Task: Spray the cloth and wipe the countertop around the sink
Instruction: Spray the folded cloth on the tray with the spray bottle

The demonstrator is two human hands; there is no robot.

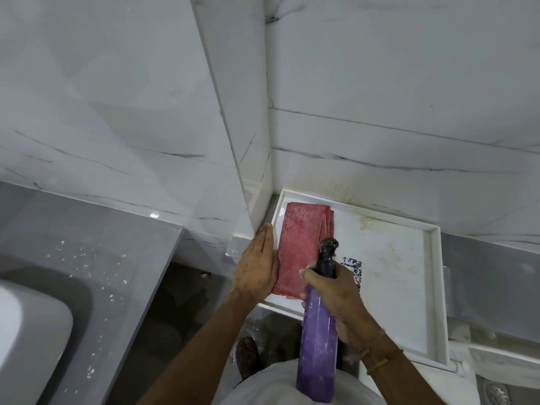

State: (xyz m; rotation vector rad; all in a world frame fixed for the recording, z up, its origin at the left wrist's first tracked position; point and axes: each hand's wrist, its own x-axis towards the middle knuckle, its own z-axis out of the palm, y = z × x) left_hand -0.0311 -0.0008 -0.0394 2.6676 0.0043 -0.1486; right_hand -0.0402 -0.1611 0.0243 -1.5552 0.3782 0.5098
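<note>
The folded cloth (301,247) is red. The spray bottle (318,340) is purple with a black nozzle. The tray (403,258) is white, yellow-stained. The countertop (87,229) is grey with white flecks. The wall tiles (117,97) are white with dark veins.

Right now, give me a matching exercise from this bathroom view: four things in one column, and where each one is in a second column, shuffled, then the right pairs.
Things:
1. red cloth
2. purple spray bottle
3. left hand
4. white sink

Places:
A. set into the grey countertop, at the left edge of the view
B. gripped in the right hand, nozzle towards the cloth
C. lying folded on the white tray
D. resting on the cloth's left edge

Pairs: 1-C, 2-B, 3-D, 4-A
</note>
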